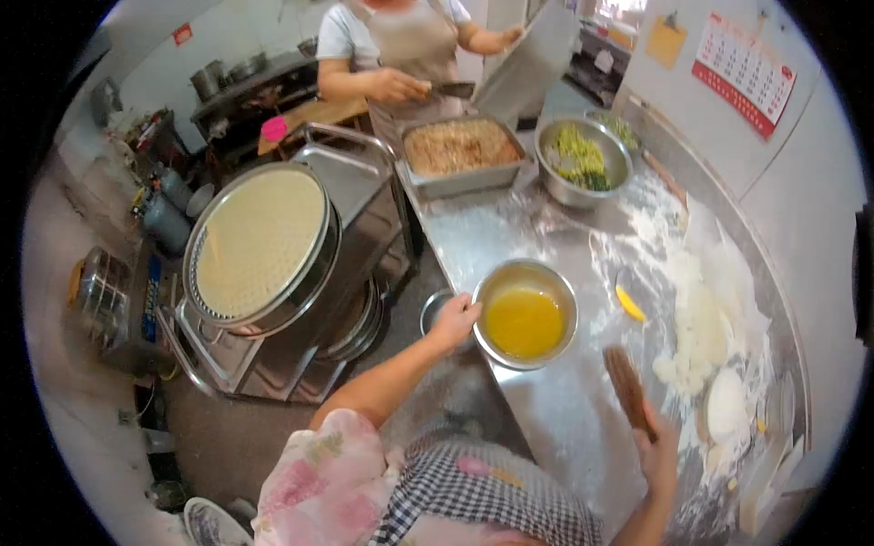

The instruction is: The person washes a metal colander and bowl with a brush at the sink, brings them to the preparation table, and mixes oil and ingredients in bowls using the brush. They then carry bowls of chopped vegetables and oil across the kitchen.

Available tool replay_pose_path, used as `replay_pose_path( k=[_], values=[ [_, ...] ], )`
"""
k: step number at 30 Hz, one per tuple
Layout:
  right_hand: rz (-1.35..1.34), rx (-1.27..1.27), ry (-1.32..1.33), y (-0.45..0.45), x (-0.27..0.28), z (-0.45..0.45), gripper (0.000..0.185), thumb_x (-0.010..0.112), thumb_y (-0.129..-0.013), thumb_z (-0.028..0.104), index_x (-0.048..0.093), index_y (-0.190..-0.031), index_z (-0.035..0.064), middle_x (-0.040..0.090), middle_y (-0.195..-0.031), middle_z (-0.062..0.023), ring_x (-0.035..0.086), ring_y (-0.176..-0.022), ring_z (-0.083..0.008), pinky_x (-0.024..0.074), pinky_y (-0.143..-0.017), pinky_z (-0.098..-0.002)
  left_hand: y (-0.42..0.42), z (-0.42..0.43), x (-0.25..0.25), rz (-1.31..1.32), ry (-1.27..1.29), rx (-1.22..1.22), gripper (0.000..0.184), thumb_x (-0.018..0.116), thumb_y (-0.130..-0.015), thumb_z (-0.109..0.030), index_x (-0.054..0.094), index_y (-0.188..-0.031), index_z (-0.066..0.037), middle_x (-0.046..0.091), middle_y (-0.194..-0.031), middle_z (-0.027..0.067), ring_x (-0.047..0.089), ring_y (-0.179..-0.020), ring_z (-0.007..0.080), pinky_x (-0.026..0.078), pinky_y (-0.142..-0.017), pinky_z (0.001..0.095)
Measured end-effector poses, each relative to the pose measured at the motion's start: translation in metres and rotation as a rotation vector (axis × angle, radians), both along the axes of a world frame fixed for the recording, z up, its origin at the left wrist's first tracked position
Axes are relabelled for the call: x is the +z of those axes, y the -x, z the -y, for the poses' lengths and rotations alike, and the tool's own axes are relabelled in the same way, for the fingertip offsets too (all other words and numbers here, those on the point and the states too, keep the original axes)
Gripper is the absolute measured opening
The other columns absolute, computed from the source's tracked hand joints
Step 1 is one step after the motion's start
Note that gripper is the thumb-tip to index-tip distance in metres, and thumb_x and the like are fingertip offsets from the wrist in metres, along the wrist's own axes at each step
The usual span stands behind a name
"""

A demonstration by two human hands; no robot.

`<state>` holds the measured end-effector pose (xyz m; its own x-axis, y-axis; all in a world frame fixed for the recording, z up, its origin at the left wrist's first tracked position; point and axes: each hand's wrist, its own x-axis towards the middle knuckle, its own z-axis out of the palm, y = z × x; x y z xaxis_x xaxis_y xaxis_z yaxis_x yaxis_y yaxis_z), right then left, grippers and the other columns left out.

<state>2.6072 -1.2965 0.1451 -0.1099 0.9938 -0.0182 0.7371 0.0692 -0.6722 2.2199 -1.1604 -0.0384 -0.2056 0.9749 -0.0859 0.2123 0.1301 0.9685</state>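
Observation:
With its fingers closed over the near-left rim, my left hand (455, 320) grips a metal bowl (571, 329) at the edge of the steel table. Yellow, oil-like liquid (524, 322) lies in the bowl. My right hand (657, 446) is closed around the lower end of a brown brush (623, 378), whose dark end points up over the table, apart from the bowl. A small yellow scraper-like piece (628, 303) lies beyond the brush. Flattened pale dough (699, 318) rests on the floured right side, with a rounded pale lump (726, 405) nearer me.
A tray of brown filling (462, 147) and a bowl of chopped greens (583, 162) stand at the table's far end. Behind them, a person (401, 68) holds a spatula and a sheet-like object. At left, a steel cart (350, 187) carries a round steamer tray (259, 241).

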Motion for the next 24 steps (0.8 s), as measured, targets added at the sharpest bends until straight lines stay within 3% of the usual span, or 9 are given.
replay_pose_path(
  k=[1, 3, 6, 9, 10, 13, 19, 21, 24],
  values=[
    [-0.037, -0.033, 0.023, 0.0, 0.001, 0.003, 0.05, 0.054, -0.072, -0.007, 0.05, -0.121, 0.0024, 0.058, -0.109, -0.0141, 0.055, -0.097, -0.0192, 0.0407, -0.085, -0.0276, 0.006, 0.0, 0.022, -0.112, -0.036, 0.045, 0.026, 0.053, -0.082, -0.023, 0.051, -0.068, -0.001, 0.047, -0.06, 0.002, 0.048, -0.056, 0.01, 0.041, -0.046, 0.0295],
    [-0.106, -0.1, 0.085, 0.003, 0.004, 0.012, 0.048, 0.061, -0.074, 0.001, 0.051, -0.121, 0.0044, 0.058, -0.111, -0.0165, 0.056, -0.1, -0.0237, 0.0404, -0.089, -0.0292, 0.017, -0.024, -0.006, -0.008, -0.107, 0.128, 0.024, 0.053, -0.082, -0.021, 0.05, -0.068, -0.001, 0.046, -0.059, 0.002, 0.047, -0.056, 0.01, 0.041, -0.045, 0.029],
    [-0.091, -0.152, 0.078, 0.012, -0.001, 0.021, 0.05, 0.058, -0.073, -0.004, 0.049, -0.122, 0.0032, 0.06, -0.104, -0.0119, 0.054, -0.094, -0.0152, 0.0401, -0.083, -0.0251, 0.027, -0.032, 0.027, 0.091, -0.073, 0.196, 0.022, 0.052, -0.082, -0.019, 0.049, -0.07, -0.002, 0.048, -0.061, 0.0037, 0.048, -0.054, 0.0112, 0.04, -0.044, 0.0283],
    [0.004, 0.045, -0.002, 0.009, 0.0, 0.019, 0.044, 0.056, -0.084, 0.015, 0.046, -0.125, 0.002, 0.055, -0.117, -0.0154, 0.055, -0.1, -0.0277, 0.0438, -0.085, -0.0322, 0.037, -0.06, 0.015, 0.253, 0.034, 0.338, 0.027, 0.053, -0.081, -0.024, 0.045, -0.067, -0.002, 0.049, -0.06, 0.0086, 0.05, -0.049, 0.0193, 0.041, -0.042, 0.0351],
    [-0.064, -0.056, 0.194, 0.013, 0.008, 0.019, 0.044, 0.056, -0.083, 0.008, 0.046, -0.125, 0.0027, 0.051, -0.123, -0.0165, 0.047, -0.117, -0.0253, 0.0337, -0.098, -0.0299, 0.039, -0.065, 0.018, 0.25, 0.006, 0.357, 0.025, 0.053, -0.081, -0.022, 0.046, -0.069, -0.001, 0.05, -0.061, 0.0098, 0.051, -0.051, 0.0201, 0.044, -0.044, 0.0371],
    [-0.019, -0.088, 0.262, 0.027, 0.019, 0.019, 0.043, 0.055, -0.083, 0.009, 0.047, -0.125, 0.0039, 0.052, -0.122, -0.0166, 0.049, -0.113, -0.0249, 0.0362, -0.096, -0.0306, 0.046, -0.095, -0.01, 0.023, -0.094, 0.443, 0.022, 0.052, -0.082, -0.02, 0.05, -0.075, 0.001, 0.053, -0.067, 0.0107, 0.053, -0.056, 0.019, 0.048, -0.047, 0.0366],
    [-0.147, -0.014, 0.204, 0.036, 0.005, 0.016, 0.047, 0.058, -0.082, 0.016, 0.046, -0.127, 0.0051, 0.052, -0.122, -0.0156, 0.049, -0.111, -0.0242, 0.0365, -0.094, -0.03, 0.027, -0.098, 0.02, 0.71, -0.121, 0.523, 0.019, 0.05, -0.086, -0.019, 0.047, -0.082, -0.001, 0.052, -0.082, 0.01, 0.055, -0.065, 0.0176, 0.056, -0.059, 0.0326],
    [-0.103, 0.028, 0.226, 0.036, -0.003, 0.008, 0.048, 0.057, -0.082, 0.018, 0.046, -0.127, 0.0042, 0.052, -0.123, -0.0155, 0.049, -0.112, -0.0242, 0.0363, -0.094, -0.0301, 0.035, -0.115, -0.018, 0.673, -0.099, 0.468, 0.018, 0.05, -0.087, -0.02, 0.049, -0.086, -0.002, 0.054, -0.085, 0.0106, 0.057, -0.067, 0.018, 0.056, -0.059, 0.0323],
    [-0.224, 0.143, 0.233, 0.058, 0.004, -0.008, 0.047, 0.056, -0.082, 0.016, 0.045, -0.126, 0.0015, 0.052, -0.122, -0.0169, 0.048, -0.112, -0.0243, 0.0359, -0.095, -0.0304, 0.037, -0.085, -0.014, 0.55, -0.006, 0.421, 0.016, 0.05, -0.089, -0.019, 0.051, -0.088, -0.002, 0.057, -0.085, 0.0104, 0.059, -0.067, 0.0179, 0.055, -0.06, 0.0315]
  ],
)
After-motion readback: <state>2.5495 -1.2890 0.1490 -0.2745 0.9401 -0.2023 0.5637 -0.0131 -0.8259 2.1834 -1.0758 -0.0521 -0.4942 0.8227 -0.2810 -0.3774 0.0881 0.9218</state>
